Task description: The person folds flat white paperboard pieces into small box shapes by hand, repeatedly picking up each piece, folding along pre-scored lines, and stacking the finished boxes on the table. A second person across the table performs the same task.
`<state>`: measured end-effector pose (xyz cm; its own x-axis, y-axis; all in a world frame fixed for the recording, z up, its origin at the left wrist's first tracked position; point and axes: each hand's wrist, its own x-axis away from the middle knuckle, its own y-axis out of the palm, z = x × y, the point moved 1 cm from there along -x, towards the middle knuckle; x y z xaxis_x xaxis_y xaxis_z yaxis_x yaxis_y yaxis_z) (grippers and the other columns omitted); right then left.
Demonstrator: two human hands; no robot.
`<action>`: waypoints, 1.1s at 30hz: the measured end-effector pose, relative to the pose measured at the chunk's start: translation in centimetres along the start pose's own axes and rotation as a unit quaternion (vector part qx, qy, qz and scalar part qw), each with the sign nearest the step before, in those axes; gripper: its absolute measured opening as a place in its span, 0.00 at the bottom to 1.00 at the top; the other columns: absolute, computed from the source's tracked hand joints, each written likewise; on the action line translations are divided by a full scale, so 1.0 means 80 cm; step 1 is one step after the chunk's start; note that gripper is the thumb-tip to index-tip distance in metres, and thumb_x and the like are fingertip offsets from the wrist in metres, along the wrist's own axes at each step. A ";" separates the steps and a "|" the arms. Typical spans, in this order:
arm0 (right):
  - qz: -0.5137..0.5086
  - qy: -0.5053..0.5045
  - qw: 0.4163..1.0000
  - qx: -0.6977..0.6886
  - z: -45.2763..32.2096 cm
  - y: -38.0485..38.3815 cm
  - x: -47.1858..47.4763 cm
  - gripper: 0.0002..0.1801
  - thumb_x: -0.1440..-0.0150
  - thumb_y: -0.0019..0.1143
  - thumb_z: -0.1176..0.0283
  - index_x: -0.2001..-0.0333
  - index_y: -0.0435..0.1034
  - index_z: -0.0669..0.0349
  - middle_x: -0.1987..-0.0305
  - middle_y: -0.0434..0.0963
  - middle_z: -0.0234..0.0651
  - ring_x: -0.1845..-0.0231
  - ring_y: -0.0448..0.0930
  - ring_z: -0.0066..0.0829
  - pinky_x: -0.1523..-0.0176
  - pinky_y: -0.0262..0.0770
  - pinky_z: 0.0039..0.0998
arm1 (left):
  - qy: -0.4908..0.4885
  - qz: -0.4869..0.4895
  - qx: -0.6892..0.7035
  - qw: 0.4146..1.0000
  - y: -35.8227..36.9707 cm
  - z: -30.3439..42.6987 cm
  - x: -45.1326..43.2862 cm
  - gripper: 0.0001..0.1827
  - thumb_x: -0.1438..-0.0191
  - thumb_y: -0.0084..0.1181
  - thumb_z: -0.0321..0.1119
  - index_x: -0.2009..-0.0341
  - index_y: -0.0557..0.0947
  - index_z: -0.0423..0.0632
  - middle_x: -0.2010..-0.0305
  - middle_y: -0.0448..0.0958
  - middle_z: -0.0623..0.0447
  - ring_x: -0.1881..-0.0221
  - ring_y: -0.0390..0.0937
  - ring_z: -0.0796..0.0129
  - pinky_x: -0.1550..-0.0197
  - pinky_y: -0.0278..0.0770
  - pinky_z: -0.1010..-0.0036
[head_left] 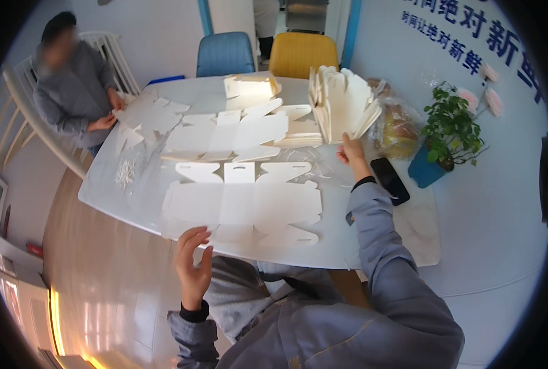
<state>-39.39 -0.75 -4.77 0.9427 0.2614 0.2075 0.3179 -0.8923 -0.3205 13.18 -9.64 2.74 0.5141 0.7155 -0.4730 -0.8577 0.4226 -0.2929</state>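
An unfolded white cardboard box blank (237, 203) with handle slots lies flat on the table before me. My left hand (193, 263) hovers at its near left edge, fingers apart and holding nothing. My right hand (352, 154) reaches to the lower edge of an upright stack of folded white cardboard boxes (340, 104). Its fingertips meet the stack's near corner; whether they grip it is not clear. Beyond the flat blank lies a pile of more box blanks (251, 131). A partly folded white box (251, 90) sits at the far side.
White marble-look table (338, 240). A black phone (390, 181), a plastic-bagged item (396, 129) and a potted plant (433, 163) stand right. Thin white strips (125, 171) lie left and mid-table. A co-worker (78, 87) handles a white piece at the left. Blue (224, 53) and yellow chairs (304, 55) stand behind.
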 end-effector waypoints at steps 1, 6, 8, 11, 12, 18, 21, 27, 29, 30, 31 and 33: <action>-0.021 0.004 1.000 0.010 -0.004 -0.011 0.008 0.36 0.35 0.46 0.44 0.73 0.72 0.73 0.82 0.77 0.43 0.88 0.76 0.31 0.87 0.67 0.29 | -0.005 -0.020 -0.033 0.999 0.002 -0.003 -0.001 0.20 0.52 0.59 0.14 0.53 0.82 0.43 0.46 0.77 0.43 0.44 0.74 0.52 0.44 0.73 0.64; -0.174 -0.148 0.938 0.260 -0.044 -0.030 0.110 0.32 0.35 0.51 0.47 0.74 0.74 0.70 0.80 0.78 0.42 0.86 0.77 0.31 0.81 0.71 0.30 | 0.076 -0.143 -0.247 0.955 0.024 -0.024 -0.001 0.24 0.55 0.69 0.25 0.50 0.82 0.46 0.44 0.77 0.45 0.42 0.73 0.46 0.38 0.68 0.55; -0.225 -0.295 0.881 0.295 -0.045 -0.014 0.187 0.24 0.39 0.58 0.55 0.69 0.75 0.69 0.74 0.80 0.44 0.76 0.81 0.37 0.70 0.76 0.35 | 0.097 -0.159 -0.256 0.949 0.032 -0.035 -0.004 0.25 0.57 0.69 0.27 0.50 0.82 0.46 0.45 0.78 0.44 0.41 0.73 0.46 0.37 0.67 0.55; -0.373 -0.459 0.745 0.310 -0.030 0.008 0.297 0.20 0.44 0.66 0.61 0.57 0.75 0.68 0.57 0.80 0.43 0.54 0.79 0.42 0.50 0.75 0.36 | 0.134 -0.166 -0.271 0.939 0.036 -0.052 -0.014 0.21 0.57 0.67 0.27 0.54 0.83 0.45 0.48 0.80 0.46 0.43 0.75 0.49 0.39 0.70 0.58; -0.390 -0.463 0.722 0.335 -0.025 0.011 0.320 0.24 0.46 0.67 0.60 0.53 0.73 0.67 0.53 0.77 0.43 0.49 0.76 0.43 0.47 0.73 0.37 | 0.140 -0.162 -0.274 0.937 0.036 -0.056 -0.016 0.18 0.55 0.65 0.27 0.55 0.83 0.46 0.50 0.81 0.47 0.44 0.75 0.51 0.40 0.71 0.58; -0.364 -0.547 0.624 0.423 -0.012 0.021 0.362 0.27 0.48 0.68 0.60 0.50 0.72 0.66 0.46 0.74 0.41 0.43 0.74 0.45 0.43 0.71 0.40 | 0.130 -0.131 -0.257 0.949 0.033 -0.065 -0.028 0.09 0.50 0.61 0.24 0.63 0.86 0.44 0.61 0.85 0.49 0.57 0.82 0.54 0.53 0.79 0.64; -0.372 -0.556 0.635 0.385 -0.018 0.029 0.359 0.23 0.47 0.67 0.62 0.51 0.73 0.64 0.47 0.75 0.41 0.45 0.75 0.44 0.46 0.73 0.40 | 0.092 -0.138 -0.241 0.956 0.035 -0.063 -0.033 0.07 0.49 0.62 0.25 0.64 0.86 0.45 0.63 0.85 0.49 0.60 0.83 0.55 0.58 0.80 0.66; -0.409 -0.535 0.688 0.270 -0.036 0.089 0.359 0.17 0.46 0.65 0.63 0.56 0.75 0.62 0.54 0.78 0.38 0.51 0.78 0.43 0.50 0.75 0.40 | 0.095 -0.152 -0.212 0.961 0.040 -0.059 -0.030 0.07 0.50 0.64 0.27 0.64 0.86 0.44 0.62 0.85 0.49 0.61 0.83 0.54 0.58 0.81 0.66; -0.450 -0.517 0.677 0.266 -0.034 0.107 0.360 0.16 0.46 0.65 0.63 0.58 0.76 0.62 0.57 0.79 0.37 0.52 0.78 0.44 0.51 0.75 0.40 | 0.099 -0.163 -0.207 0.960 0.038 -0.059 -0.027 0.08 0.51 0.66 0.28 0.64 0.86 0.43 0.61 0.85 0.49 0.59 0.82 0.54 0.56 0.80 0.65; -0.455 -0.516 0.674 0.269 -0.033 0.112 0.359 0.15 0.46 0.65 0.64 0.59 0.77 0.63 0.58 0.79 0.37 0.52 0.78 0.44 0.51 0.75 0.40 | 0.107 -0.170 -0.202 0.959 0.035 -0.060 -0.027 0.10 0.53 0.68 0.28 0.63 0.86 0.43 0.60 0.85 0.49 0.58 0.82 0.54 0.55 0.80 0.64; -0.460 -0.516 0.669 0.273 -0.032 0.115 0.357 0.15 0.46 0.65 0.64 0.60 0.77 0.63 0.58 0.80 0.37 0.52 0.78 0.44 0.51 0.75 0.40 | 0.115 -0.175 -0.198 0.958 0.032 -0.060 -0.027 0.11 0.54 0.69 0.29 0.63 0.86 0.43 0.59 0.85 0.49 0.58 0.82 0.54 0.53 0.79 0.64; -0.467 -0.517 0.663 0.274 -0.029 0.119 0.352 0.14 0.47 0.66 0.64 0.61 0.77 0.63 0.59 0.80 0.37 0.53 0.78 0.44 0.50 0.75 0.40 | 0.066 -0.207 -0.162 0.963 0.027 -0.065 -0.030 0.15 0.57 0.71 0.29 0.61 0.86 0.43 0.57 0.84 0.48 0.55 0.81 0.54 0.51 0.78 0.63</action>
<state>-10.02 -2.73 0.16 -0.2171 0.9708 -0.1018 0.5342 0.0309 -0.8448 10.17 -13.36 -1.05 0.8258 0.4370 -0.3564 -0.5429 0.4453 -0.7120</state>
